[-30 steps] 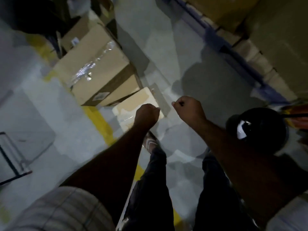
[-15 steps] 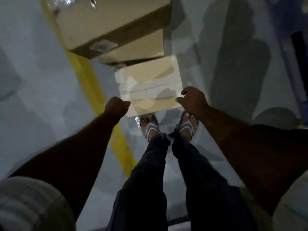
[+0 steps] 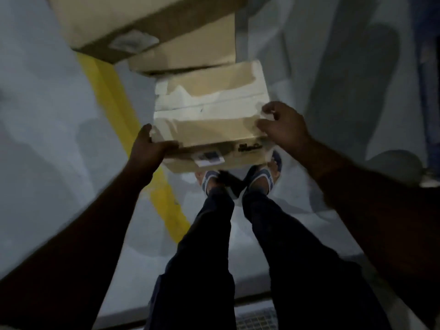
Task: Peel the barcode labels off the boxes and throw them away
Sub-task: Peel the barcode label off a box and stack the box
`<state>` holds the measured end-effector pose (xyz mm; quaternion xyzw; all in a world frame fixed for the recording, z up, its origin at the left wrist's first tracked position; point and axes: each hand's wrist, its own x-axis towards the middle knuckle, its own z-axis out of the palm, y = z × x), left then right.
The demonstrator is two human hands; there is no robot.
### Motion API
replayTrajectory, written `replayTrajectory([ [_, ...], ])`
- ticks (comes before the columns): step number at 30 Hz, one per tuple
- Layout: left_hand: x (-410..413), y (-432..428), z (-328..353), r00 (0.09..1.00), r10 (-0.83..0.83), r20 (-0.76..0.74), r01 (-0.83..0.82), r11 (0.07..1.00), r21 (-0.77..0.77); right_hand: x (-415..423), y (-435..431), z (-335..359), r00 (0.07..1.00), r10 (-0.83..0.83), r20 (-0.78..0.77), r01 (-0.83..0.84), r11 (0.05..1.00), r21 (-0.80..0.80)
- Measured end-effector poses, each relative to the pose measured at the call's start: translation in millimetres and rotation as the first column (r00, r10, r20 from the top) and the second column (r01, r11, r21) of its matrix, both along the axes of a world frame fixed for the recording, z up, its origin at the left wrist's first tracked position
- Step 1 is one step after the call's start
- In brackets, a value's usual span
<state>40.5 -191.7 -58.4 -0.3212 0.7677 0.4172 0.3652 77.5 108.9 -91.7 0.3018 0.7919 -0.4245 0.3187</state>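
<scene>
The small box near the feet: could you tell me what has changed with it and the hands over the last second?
Both fists opened and came down onto the small box. The left hand now grips its near left corner, the right hand its right edge, and its near side with a label now shows, so it seems tipped or lifted. The big boxes behind and the yellow line stay put.

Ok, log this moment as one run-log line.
stage: gripping small box | left hand: near-left corner | right hand: right edge | barcode label: still on near side
</scene>
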Motion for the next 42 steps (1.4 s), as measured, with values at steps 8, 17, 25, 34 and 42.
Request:
replayTrajectory([
  [8,-44.0,39.7,195.0,0.962,-0.241,-0.129,0.232,0.969,-0.084,-12.4,38.3,204.9,0.986,-0.064,-0.153,0.069,0.997,0.030],
  [17,-59.8,130.6,386.1,0.757,-0.582,-0.298,0.536,0.813,-0.227,44.5,91.3,401.5,0.892,-0.330,-0.308,0.372,0.924,0.088],
  [25,-18.0,242.0,500.6,0.423,-0.785,-0.453,0.769,0.575,-0.278,147.2,143.8,543.2,0.691,-0.578,-0.434,0.700,0.684,0.206],
  [34,62.8,315.2,595.7,0.093,-0.764,-0.638,0.922,0.308,-0.234,283.8,113.5,658.8,0.375,-0.665,-0.646,0.926,0.228,0.302],
  [42,180.4,356.2,684.6,-0.067,-0.555,-0.829,0.993,0.047,-0.111,396.0,39.7,734.3,0.435,-0.637,-0.637,0.749,-0.137,0.648],
])
